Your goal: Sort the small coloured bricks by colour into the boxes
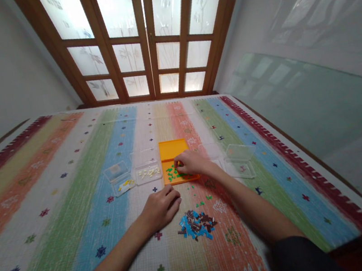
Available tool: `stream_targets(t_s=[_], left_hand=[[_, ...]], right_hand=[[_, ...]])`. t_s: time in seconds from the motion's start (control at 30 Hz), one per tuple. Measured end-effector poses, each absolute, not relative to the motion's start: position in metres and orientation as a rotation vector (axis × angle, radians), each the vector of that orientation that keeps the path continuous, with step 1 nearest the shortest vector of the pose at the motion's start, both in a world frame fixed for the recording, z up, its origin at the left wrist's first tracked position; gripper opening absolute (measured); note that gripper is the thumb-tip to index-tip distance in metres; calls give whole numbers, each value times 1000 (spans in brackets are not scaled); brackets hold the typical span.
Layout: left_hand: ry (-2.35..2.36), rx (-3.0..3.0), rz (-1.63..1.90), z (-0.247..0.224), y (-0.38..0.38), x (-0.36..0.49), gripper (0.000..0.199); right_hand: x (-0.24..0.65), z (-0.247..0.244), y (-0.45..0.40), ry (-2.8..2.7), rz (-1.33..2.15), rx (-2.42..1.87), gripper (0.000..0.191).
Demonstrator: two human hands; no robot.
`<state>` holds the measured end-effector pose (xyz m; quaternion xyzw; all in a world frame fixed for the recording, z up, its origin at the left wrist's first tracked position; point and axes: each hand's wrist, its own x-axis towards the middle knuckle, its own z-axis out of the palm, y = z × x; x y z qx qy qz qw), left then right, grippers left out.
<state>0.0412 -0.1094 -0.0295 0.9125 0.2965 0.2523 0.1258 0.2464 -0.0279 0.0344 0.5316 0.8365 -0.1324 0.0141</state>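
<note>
My right hand (189, 162) reaches into an open orange box (172, 149), its fingers bent together over small green pieces (170, 173) in the near half. What is between those fingertips, if anything, is hidden. Just in front of the box, my left hand (161, 207) rests on the cloth with loosely bent fingers, slightly apart and holding nothing visible. A pile of small blue and dark brown pieces (197, 225) lies to the right of it, nearer to me. Several loose green pieces (199, 204) are scattered between pile and box.
Left of the orange box stand open clear boxes, one with whitish pieces (149, 172), another with yellow pieces (126, 184). On the right, another open clear box (241, 169) sits beyond my forearm. A striped cloth (85, 205) covers the table; wooden glazed doors (147, 40) stand behind it.
</note>
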Motion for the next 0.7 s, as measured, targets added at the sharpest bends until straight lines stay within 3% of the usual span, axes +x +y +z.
stream_targets(t_s=[0.7], left_hand=[[879, 2673, 688, -31, -109, 41, 17]], right_hand=[[250, 38, -28, 2624, -493, 1630, 22]])
